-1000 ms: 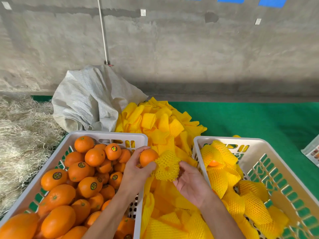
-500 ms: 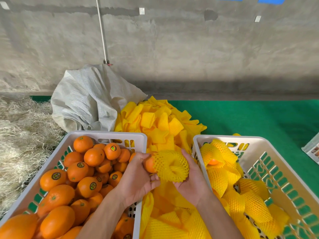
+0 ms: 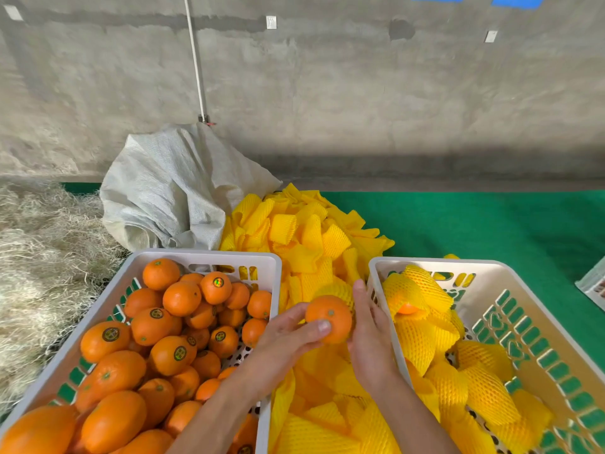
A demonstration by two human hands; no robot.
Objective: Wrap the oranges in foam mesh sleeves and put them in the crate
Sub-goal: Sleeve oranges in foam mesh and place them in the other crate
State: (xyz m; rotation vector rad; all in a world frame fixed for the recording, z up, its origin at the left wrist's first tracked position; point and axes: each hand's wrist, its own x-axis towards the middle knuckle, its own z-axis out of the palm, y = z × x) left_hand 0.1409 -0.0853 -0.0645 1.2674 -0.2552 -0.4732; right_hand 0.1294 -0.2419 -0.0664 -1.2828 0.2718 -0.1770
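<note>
**One orange in both hands, between the two crates**

So the left hand (image 3: 288, 335) has its thumb and fingers curled round an orange (image 3: 328, 317), thumb pressed on the front just below the little stem dot. The right hand (image 3: 368, 335) is up against the orange's right side, fingers fairly straight and pointing up, palm cupping it. Behind the orange there's a yellow foam mesh sleeve (image 3: 340, 288) bunched over its far side, but I can't tell how far it's actually on. The whole thing is held over the pile of loose sleeves (image 3: 307, 237), in the gap between the crates.

Left crate (image 3: 268, 267) is white plastic and packed with bare oranges, a bunch with round stickers. Right crate (image 3: 379, 267), also white, holds already-sleeved oranges (image 3: 422, 290), one peeking out orange near the top.

Further back: a crumpled grey woven sack (image 3: 170, 188), straw (image 3: 39, 257) off to the left, green mat (image 3: 491, 231), rough concrete wall (image 3: 327, 93).
</note>
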